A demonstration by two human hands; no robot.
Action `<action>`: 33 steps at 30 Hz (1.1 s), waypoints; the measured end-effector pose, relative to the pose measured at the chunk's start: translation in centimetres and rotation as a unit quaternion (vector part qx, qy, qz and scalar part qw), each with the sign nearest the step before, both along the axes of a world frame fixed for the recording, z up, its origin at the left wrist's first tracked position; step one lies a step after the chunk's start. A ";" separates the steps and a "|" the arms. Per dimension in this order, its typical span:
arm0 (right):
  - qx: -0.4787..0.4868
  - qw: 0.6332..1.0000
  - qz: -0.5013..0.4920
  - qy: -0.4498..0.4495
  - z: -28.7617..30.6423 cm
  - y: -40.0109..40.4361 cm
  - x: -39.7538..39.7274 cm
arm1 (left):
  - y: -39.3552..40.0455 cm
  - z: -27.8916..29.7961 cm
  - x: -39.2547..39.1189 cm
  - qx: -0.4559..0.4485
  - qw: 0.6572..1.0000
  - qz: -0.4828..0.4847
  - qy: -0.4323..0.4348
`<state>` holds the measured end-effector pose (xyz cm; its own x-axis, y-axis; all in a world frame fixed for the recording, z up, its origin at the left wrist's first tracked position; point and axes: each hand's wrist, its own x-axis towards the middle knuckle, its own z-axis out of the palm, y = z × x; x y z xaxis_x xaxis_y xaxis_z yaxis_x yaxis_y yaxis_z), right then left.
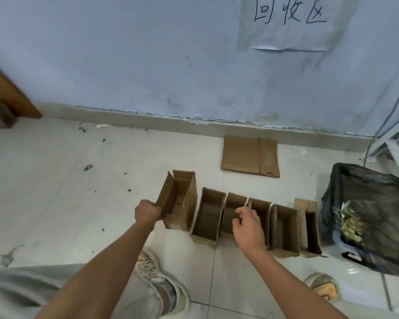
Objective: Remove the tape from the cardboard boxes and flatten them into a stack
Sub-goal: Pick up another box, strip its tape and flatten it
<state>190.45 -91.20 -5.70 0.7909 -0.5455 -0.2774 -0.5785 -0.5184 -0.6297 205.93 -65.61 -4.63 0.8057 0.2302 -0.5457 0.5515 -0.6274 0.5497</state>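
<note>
Matt cardboard boxes (207, 215), glossy tiled floor (55, 192)

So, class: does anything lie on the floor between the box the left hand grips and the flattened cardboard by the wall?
Nothing visible does. The left hand grips the leftmost box; only bare tile separates it from the flattened cardboard.

A scuffed corner where pale wall meets tiled floor

We see a pale blue wall (148, 54) with a taped paper sign (290, 21), a chipped beige skirting (129, 116), glossy white floor tiles (55, 180) speckled with dirt, a brown wooden edge (7, 93) at left, and a black bin bag (373, 215) at right.
</note>
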 end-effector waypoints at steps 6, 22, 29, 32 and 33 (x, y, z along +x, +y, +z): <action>0.077 0.994 0.020 -0.079 4.9 2.5 2.2 | 0.3 7.8 1.4 -0.012 0.992 -0.049 -0.118; 0.713 0.664 -0.018 -0.223 16.1 -6.8 2.1 | -7.9 25.2 -2.8 -0.363 0.904 -0.218 -0.054; 0.671 0.701 -0.048 -0.238 17.6 -11.0 -0.1 | -9.5 26.9 -2.3 -0.304 0.872 -0.381 -0.054; 0.509 0.839 0.001 -0.193 20.1 -14.6 -0.5 | -9.6 28.1 -0.3 -0.266 0.889 -0.347 -0.134; 0.431 0.886 0.033 -0.167 21.0 -15.8 -0.7 | -9.8 28.5 0.4 -0.254 0.893 -0.334 -0.165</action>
<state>189.72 -106.99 15.28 0.9297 -0.1939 -0.3130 -0.2714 0.2133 -0.9385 206.29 -75.37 23.92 0.8068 -0.5714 -0.1502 -0.0970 -0.3789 0.9204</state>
